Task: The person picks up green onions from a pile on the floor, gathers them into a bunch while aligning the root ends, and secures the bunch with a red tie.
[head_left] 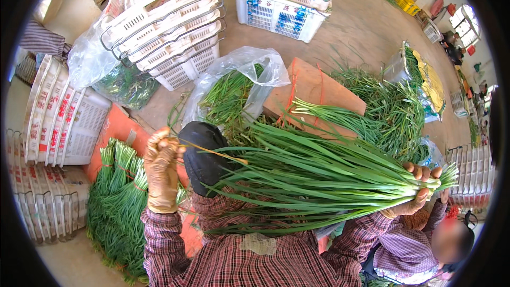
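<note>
My right hand (416, 190) is closed round the pale stem ends of a large bunch of green chives (319, 172). The bunch lies across in front of me, its leaf tips fanning out to the left. My left hand (162, 167), in a tan glove, is raised left of the leaf tips with its fingers pinched. A thin yellowed leaf (215, 151) runs from these fingers toward the bunch. Below the left hand's side lie chive bundles (118, 196) tied with red bands. A black rounded thing (204, 154) sits between the left hand and the leaf tips.
Loose chives (372, 106) are heaped beyond a brown block (319, 87) tied with red string. An open plastic bag (265, 66) holds more greens. White crates (175, 32) stand stacked ahead and at left (69, 122). A co-worker (409, 252) sits close at lower right.
</note>
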The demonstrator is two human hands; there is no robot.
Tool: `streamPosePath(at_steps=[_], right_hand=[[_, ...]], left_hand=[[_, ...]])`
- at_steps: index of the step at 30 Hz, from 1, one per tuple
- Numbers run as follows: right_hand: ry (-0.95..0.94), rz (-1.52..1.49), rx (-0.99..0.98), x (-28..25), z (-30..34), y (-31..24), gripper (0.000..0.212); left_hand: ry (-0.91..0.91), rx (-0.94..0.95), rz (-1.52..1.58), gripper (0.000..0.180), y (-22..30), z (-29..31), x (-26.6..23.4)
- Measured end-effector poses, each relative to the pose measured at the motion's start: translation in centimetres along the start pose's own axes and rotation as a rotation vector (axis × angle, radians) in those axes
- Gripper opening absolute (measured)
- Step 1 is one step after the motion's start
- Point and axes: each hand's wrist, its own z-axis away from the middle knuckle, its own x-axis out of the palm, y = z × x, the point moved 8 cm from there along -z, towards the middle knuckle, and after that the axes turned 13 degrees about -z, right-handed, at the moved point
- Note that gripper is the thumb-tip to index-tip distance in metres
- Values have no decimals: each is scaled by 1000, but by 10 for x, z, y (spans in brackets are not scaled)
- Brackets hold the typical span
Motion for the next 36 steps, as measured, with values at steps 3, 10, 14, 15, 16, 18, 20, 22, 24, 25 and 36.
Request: streamPosePath(at_steps=[3, 10, 14, 15, 16, 18, 20, 22, 24, 25, 36], right_hand=[[-24, 97, -35, -10, -17, -31, 64], [1, 267, -179, -13, -33, -101, 66], [-46, 278, -235, -10, -37, -138, 64], [-51, 269, -232, -9, -38, -142, 63], [-79, 265, -186, -11, -42, -147, 63], [-111, 227, -154, -8, -46, -148, 65], [-139, 216, -166, -1, -47, -148, 68], [-122, 206, -183, 2, -46, -151, 69], [-123, 268, -181, 8, -47, -153, 69], [-79, 323, -191, 7, -47, -154, 68], [-285, 941, 52, 135, -42, 67, 46]], left_hand=[[-22, 62, 7, 36, 19, -13, -4], [-31, 208, -62, 38, 52, -30, 22], [-154, 218, -199, 31, 30, -30, 69], [-283, 164, -279, 27, 12, -24, 86], [-409, 103, -363, 26, -7, -11, 105], [-766, 0, -487, 32, -61, 21, 138], [-1255, 194, -1272, 47, -107, 56, 149], [-1586, 93, -1771, 58, -133, 78, 151], [-1398, 191, -1578, 58, -116, 69, 166], [-1307, 237, -1480, 58, -104, 64, 172], [-686, 481, -400, 128, 53, 55, 226]])
